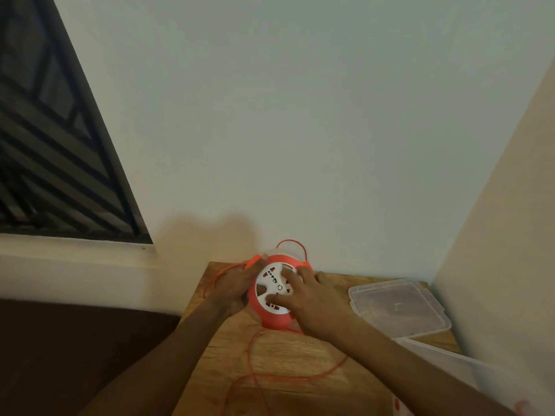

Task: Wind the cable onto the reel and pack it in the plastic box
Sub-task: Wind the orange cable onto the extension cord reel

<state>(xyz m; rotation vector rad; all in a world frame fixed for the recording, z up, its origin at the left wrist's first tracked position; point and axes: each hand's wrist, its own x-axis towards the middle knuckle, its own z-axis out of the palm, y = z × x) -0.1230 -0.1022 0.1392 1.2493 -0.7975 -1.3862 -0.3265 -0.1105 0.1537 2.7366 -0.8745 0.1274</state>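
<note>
Head view: a person's two hands work an orange reel (271, 321) standing on a wooden surface (288, 367) set against a pale wall (300, 115). The left hand (231, 285) grips the reel's left rim, its fingers (255, 267) curled round the edge beside an orange tab (253, 259) that sticks out just above them. The right hand (315, 301) lies over the reel's white face (271, 285), its fingers (289, 277) spread and pressing on the disc; whether any fingertip sits in one of the disc's openings cannot be told through the motion blur.

An orange cable (255, 375) loops loose across the surface below both wrists, running from under the reel toward the near edge. A further loop of it arches above the reel, beyond the fingertips, and a thin strand trails off to the left of the left hand.

To the right of the right hand, well apart from its fingers, a clear plastic lid (396, 307) lies flat on the surface. Nearer the camera, beside the right forearm, the rim of a clear box (450, 358) shows at the surface's right edge. A dark barred window (51, 145) fills the upper left.
</note>
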